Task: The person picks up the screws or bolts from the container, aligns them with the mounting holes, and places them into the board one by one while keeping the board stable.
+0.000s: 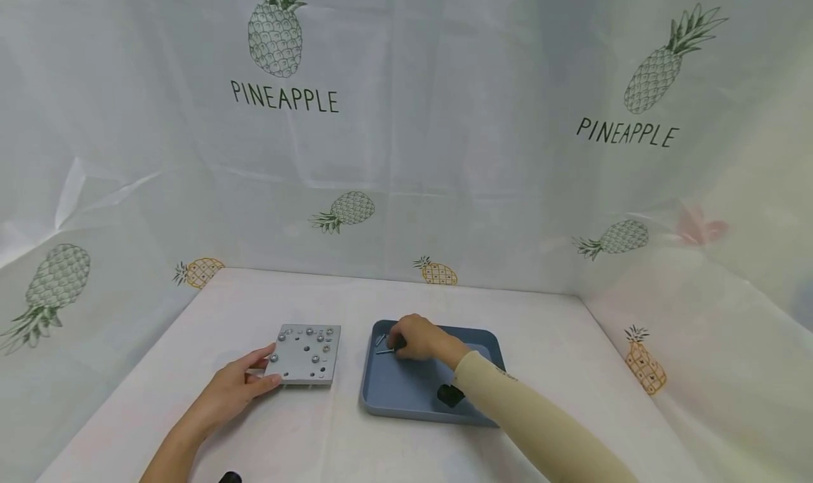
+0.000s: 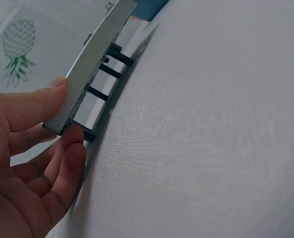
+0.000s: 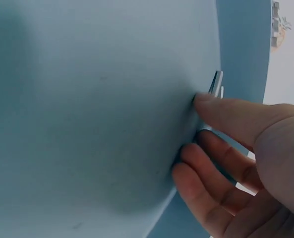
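Note:
My left hand grips the left edge of a square metal plate, thumb on the near corner. Several socket-head screws sit in holes across its top. Dark shanks stick out from its underside in the left wrist view, close over the tabletop. My right hand reaches down into the back left corner of a blue-grey tray. Beside its fingertips lie slim metal pins or screws. One metal piece shows just past the thumb; I cannot tell whether the fingers pinch it.
A white cloth covers the table. Behind and at the sides hangs a white curtain printed with pineapples. The tray's raised rim stands a short way right of the plate. A black wrist camera overlaps the tray's front part.

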Action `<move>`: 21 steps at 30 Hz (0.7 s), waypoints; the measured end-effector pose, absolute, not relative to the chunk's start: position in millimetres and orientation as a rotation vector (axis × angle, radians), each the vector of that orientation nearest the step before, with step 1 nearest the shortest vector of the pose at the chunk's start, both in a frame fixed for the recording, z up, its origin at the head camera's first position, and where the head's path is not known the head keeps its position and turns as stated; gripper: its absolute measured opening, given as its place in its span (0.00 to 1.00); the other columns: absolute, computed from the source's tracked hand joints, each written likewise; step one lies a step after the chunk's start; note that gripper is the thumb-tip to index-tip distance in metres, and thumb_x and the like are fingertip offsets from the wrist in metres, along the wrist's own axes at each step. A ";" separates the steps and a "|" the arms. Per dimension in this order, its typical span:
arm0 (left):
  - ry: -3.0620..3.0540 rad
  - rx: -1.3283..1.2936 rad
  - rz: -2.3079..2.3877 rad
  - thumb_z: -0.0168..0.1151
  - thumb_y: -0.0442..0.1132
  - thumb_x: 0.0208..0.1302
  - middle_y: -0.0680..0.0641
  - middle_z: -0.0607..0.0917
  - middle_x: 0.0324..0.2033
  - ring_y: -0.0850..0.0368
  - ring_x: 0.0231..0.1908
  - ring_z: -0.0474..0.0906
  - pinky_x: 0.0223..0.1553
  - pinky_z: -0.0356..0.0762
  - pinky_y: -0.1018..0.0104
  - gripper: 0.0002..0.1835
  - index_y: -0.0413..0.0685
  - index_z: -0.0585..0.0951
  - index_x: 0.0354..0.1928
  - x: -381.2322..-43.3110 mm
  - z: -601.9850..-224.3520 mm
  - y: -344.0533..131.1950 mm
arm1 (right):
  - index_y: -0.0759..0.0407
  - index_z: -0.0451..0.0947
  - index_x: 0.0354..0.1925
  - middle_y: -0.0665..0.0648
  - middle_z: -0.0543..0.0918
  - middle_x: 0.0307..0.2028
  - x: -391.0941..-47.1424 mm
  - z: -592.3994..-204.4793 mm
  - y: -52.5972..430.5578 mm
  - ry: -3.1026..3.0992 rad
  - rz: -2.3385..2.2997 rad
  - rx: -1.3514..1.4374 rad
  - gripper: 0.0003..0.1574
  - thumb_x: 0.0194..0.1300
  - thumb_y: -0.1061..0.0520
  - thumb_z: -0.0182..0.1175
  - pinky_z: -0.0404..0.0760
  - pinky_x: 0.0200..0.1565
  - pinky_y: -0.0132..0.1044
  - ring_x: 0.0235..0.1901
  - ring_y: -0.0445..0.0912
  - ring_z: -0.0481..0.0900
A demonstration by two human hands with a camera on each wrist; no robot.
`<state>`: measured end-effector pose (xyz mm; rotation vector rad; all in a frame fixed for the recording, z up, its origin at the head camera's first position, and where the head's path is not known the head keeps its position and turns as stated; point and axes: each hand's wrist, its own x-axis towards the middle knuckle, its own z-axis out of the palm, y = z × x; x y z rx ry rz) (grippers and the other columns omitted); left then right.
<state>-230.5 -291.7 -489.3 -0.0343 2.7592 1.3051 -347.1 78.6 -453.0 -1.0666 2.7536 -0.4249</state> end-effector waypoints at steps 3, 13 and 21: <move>2.759 -0.034 1.308 0.75 0.54 0.67 0.34 0.79 0.65 0.55 0.44 0.77 0.43 0.74 0.61 0.47 0.42 0.65 0.81 -230.4 -489.5 -292.1 | 0.57 0.90 0.44 0.49 0.88 0.39 -348.3 -453.9 78.9 2.745 -0.469 -1.053 0.09 0.65 0.62 0.75 0.80 0.47 0.35 0.39 0.39 0.80; 2.741 -0.023 1.334 0.74 0.54 0.68 0.32 0.77 0.66 0.54 0.43 0.76 0.41 0.74 0.64 0.47 0.43 0.65 0.81 -229.5 -490.5 -293.3 | 0.59 0.90 0.40 0.52 0.89 0.35 -347.1 -453.1 77.9 2.726 -0.565 -1.087 0.05 0.65 0.64 0.74 0.79 0.40 0.31 0.33 0.36 0.79; 2.747 -0.015 1.324 0.74 0.54 0.68 0.33 0.78 0.66 0.54 0.44 0.77 0.42 0.74 0.64 0.47 0.43 0.65 0.81 -229.9 -491.0 -293.3 | 0.61 0.89 0.41 0.51 0.90 0.36 -345.3 -456.6 83.8 2.731 -0.697 -1.086 0.04 0.67 0.65 0.72 0.81 0.40 0.30 0.34 0.35 0.82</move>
